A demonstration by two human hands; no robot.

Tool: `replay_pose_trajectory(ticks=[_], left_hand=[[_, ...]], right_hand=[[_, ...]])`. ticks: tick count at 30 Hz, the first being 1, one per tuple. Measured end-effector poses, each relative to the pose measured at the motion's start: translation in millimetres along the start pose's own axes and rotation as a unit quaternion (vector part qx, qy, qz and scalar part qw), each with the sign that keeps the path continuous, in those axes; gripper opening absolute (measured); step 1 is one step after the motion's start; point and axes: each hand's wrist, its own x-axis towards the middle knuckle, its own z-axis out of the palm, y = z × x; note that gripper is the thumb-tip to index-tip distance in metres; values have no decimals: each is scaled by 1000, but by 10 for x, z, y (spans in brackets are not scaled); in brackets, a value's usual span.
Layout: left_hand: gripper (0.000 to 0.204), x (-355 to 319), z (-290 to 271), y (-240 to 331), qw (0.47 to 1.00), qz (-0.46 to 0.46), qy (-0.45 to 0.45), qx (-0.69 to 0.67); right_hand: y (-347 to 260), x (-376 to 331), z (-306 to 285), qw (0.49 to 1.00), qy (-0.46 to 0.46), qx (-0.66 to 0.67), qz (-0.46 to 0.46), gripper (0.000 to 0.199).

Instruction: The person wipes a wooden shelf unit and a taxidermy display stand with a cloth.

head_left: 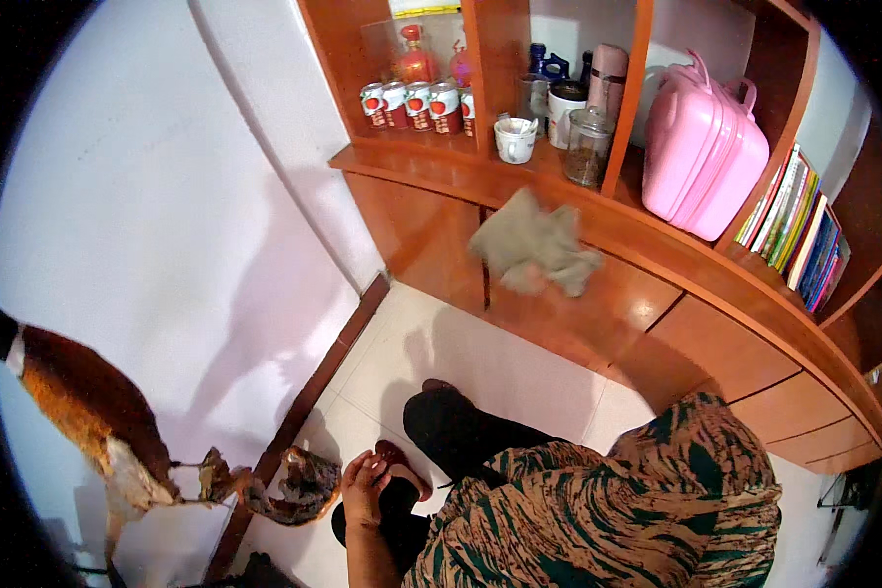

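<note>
A grey-green cloth is bunched in my right hand, which reaches forward to the wooden cabinet. Motion blurs the hand and forearm, and the cloth covers most of the fingers. The cloth overlaps the counter edge and the upper part of the doors; whether it touches them I cannot tell. Low by my knee, my left hand holds nothing, its fingers loosely bent and apart.
On the shelves above stand red-and-white cans, a white cup, a lidded glass jar, a pink case and a row of books. A white wall rises at left. Dried brown pieces hang near my left hand.
</note>
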Motion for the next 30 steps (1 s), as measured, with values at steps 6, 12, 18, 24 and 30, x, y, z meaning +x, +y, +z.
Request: replay_pose_trajectory(ticks=[6,12,18,24,30], left_hand=[[42,672,-207,-273,998,-49,37,-31],[45,1110,147,-276,992,-87,-41,-79],[44,1396,403,-238,992,-116,-49,15],[42,1805,702,-282,979,-133,-140,68],[44,2307,965,-412,959,-166,-207,96]], right_hand=[[423,146,-983,768,24,-640,-23,61],[940,420,-703,771,-16,-635,-41,75],[976,960,-16,830,-76,-549,-58,78],[1104,1555,591,824,-132,-544,-88,69],[1321,1925,1012,847,-106,-497,-157,64]])
